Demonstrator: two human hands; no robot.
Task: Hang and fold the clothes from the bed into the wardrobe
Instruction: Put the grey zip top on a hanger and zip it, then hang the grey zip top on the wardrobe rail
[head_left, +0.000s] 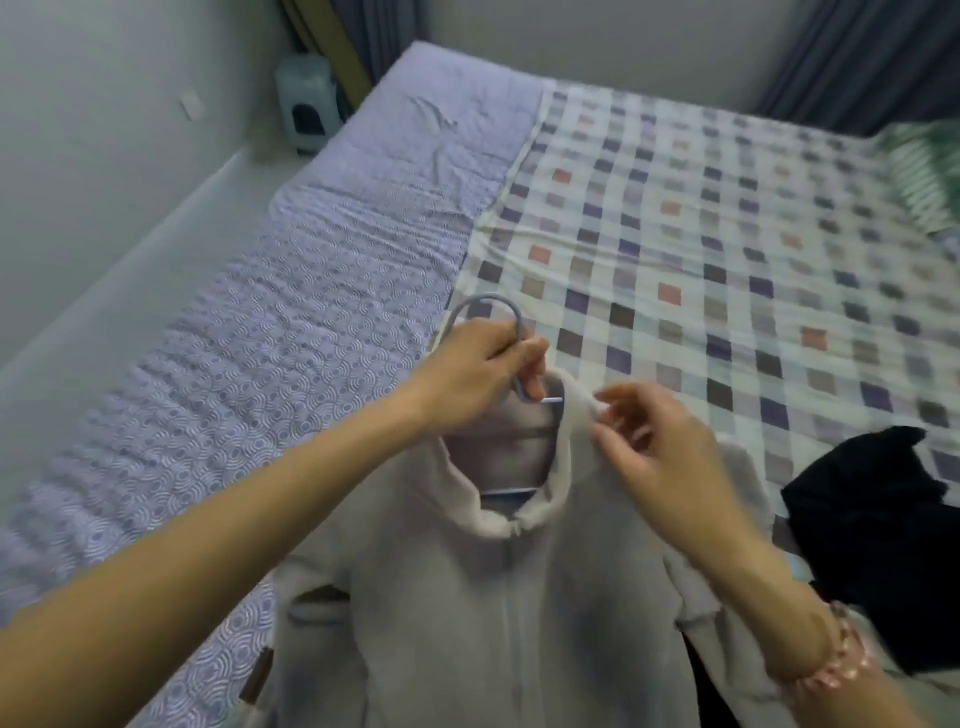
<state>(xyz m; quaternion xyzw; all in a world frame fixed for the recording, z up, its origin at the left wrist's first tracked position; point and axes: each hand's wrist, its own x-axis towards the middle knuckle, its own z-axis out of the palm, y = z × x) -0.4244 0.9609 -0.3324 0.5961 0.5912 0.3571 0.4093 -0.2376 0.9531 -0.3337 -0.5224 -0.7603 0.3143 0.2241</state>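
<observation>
Collar (563, 447) pinched in my right hand (654, 447) should settle evenly over the hanger (506, 306) my left hand (483, 364) grips.

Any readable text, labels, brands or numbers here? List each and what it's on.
No text reads in this frame.
Brown patch on the grey jacket: too blurred to tell if it bears any mark.
White plate on the wall: too small to read, if printed at all.
</observation>
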